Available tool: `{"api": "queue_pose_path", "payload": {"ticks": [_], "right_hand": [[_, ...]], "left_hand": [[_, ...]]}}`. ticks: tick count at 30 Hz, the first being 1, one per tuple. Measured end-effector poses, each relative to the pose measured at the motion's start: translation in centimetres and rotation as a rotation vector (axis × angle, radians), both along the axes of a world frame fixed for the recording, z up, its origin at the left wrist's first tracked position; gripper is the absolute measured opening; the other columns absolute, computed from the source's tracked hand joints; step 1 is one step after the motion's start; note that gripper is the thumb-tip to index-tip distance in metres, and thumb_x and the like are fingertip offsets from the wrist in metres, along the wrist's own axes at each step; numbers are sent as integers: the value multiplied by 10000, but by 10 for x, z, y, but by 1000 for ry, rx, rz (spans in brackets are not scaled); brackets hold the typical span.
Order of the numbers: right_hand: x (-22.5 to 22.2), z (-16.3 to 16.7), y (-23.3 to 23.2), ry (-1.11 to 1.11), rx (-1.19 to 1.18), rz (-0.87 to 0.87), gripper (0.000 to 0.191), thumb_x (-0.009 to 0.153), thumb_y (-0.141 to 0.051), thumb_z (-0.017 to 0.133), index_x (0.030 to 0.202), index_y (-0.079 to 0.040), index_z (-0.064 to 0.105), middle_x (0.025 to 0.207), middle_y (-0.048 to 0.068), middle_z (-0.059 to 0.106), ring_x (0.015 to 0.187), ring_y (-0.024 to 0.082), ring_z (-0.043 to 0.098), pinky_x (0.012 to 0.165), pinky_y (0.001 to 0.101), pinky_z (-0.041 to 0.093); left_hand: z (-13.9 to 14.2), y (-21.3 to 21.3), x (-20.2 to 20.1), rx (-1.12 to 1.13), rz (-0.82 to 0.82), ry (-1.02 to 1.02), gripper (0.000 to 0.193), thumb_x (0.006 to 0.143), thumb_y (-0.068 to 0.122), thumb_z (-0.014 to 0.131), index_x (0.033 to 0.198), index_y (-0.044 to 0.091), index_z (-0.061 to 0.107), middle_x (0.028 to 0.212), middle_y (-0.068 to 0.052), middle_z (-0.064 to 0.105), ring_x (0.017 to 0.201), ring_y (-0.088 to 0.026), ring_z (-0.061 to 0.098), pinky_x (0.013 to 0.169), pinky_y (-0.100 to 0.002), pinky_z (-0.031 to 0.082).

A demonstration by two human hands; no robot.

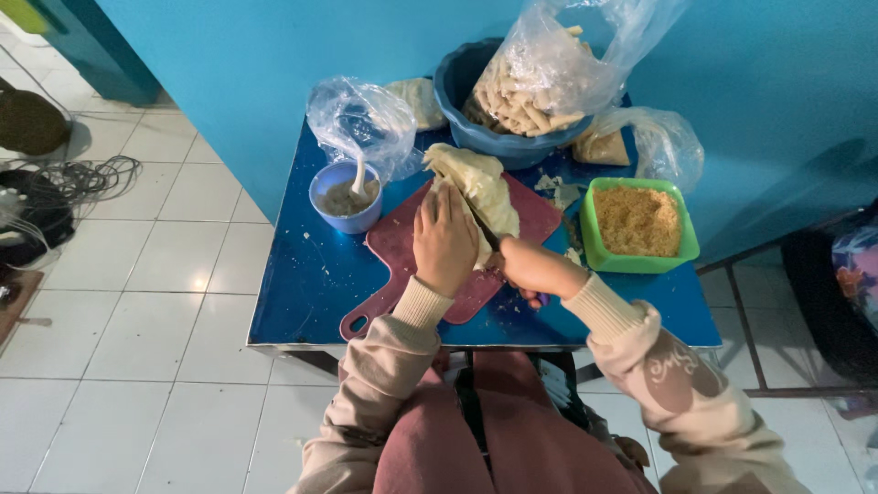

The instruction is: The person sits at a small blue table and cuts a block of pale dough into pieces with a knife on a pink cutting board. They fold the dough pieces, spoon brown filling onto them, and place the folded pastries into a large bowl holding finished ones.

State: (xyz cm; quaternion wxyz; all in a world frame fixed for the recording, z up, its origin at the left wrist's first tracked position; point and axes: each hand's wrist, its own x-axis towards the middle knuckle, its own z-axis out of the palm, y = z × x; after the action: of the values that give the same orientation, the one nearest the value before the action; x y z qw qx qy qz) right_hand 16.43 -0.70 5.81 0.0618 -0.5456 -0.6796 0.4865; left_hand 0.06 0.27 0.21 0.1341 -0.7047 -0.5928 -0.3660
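bowls (346,197) flank board (393,242); left hand (445,240) flat on dough (480,187), right hand (530,267) clamped on knife (487,236).

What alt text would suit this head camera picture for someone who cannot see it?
A seated person's left hand presses pale dough sheets on a maroon cutting board while the right hand cuts with a knife, on a blue table holding bowls and bags.

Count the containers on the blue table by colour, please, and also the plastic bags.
Blue containers: 2, the big basin and the small bowl
Green containers: 1, the square tub of crumbs
Clear plastic bags: 3, at and
Total: 6
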Motion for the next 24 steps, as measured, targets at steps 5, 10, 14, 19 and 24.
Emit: {"api": "queue_pose_path", "payload": {"ticks": [5,10,14,19,24], "right_hand": [[5,-2,-30,-117,144,5,270,1042,-274,428,1081,-13,485,520,138,590,338,221,578,337,388,460],[33,5,-68,-87,79,-116,331,1039,-272,516,1103,43,434,627,170,596,367,276,576,363,418,454],[42,11,-83,-104,514,-120,416,962,-156,578,1312,-18,402,658,215,640,526,360,621,465,446,456],[24,2,-112,-120,1077,-53,454,943,-55,582,1378,-76,454,1127,208,660,707,406,672,506,434,538],[13,-2,-116,-357,1091,-93,533,941,-16,561,1458,-51,435,1182,193,627,658,370,687,488,406,561]], "left_hand": [[1,-2,-5,30,0,-17,498,983,213,532,1399,-61,531,1440,-199,547,1326,-367,504,1115,-445,421],[1,-5,-11,39,-42,-47,504,996,209,534,1425,-56,519,1455,-196,540,1328,-368,507,1117,-433,430],[1,-5,-12,37,-36,-39,497,985,204,549,1416,-42,525,1448,-183,547,1332,-364,514,1112,-432,433],[1,-5,-12,42,-33,-21,493,972,208,566,1395,-44,539,1433,-176,557,1324,-358,523,1111,-445,439],[0,-1,-11,56,-21,-13,488,949,212,579,1365,-41,561,1416,-168,568,1303,-349,532,1084,-451,448]]}}
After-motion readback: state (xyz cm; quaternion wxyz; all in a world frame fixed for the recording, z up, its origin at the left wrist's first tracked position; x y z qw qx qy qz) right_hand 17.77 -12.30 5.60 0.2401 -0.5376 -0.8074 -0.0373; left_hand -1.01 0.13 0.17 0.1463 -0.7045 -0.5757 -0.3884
